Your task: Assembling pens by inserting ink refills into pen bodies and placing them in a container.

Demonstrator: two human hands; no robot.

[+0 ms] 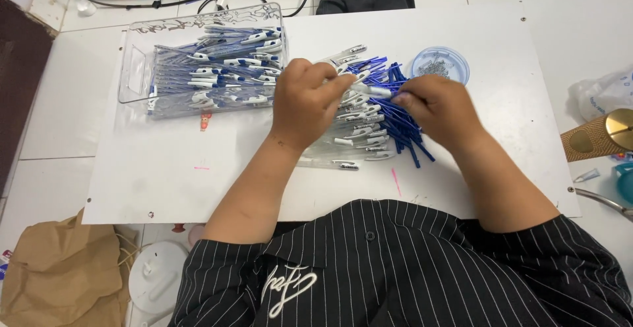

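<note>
Seated on the floor at a low white desk (165, 182), working over a heap of pen parts. Left hand (304, 103) curled shut around a clear pen barrel with a white clip (369, 90), thumb and fingers pinching it near the tip end so that it lies level and steady. Right hand (440, 106) closed too, fingertips pressed together at the barrel's open end, gripping what looks like a thin blue refill (mostly hidden under the fingers, so hard to be sure). Held above the heap rather than on it, both hands close together, wrists near the desk for support.

Directly beneath: a pile of clear barrels (362, 136) on the left, blue refills (402, 126) fanned out on the right, each kind nearest the hand that handles it. Just beyond the right hand, a small round blue-rimmed dish (440, 64) of tiny metal pieces, within easy reach. Farther left, a clear plastic tray (135, 70) packed with blue-and-white pens laid lengthwise, kept apart from the loose parts. One stray barrel (330, 164) lying alone near the desk's front.
</note>
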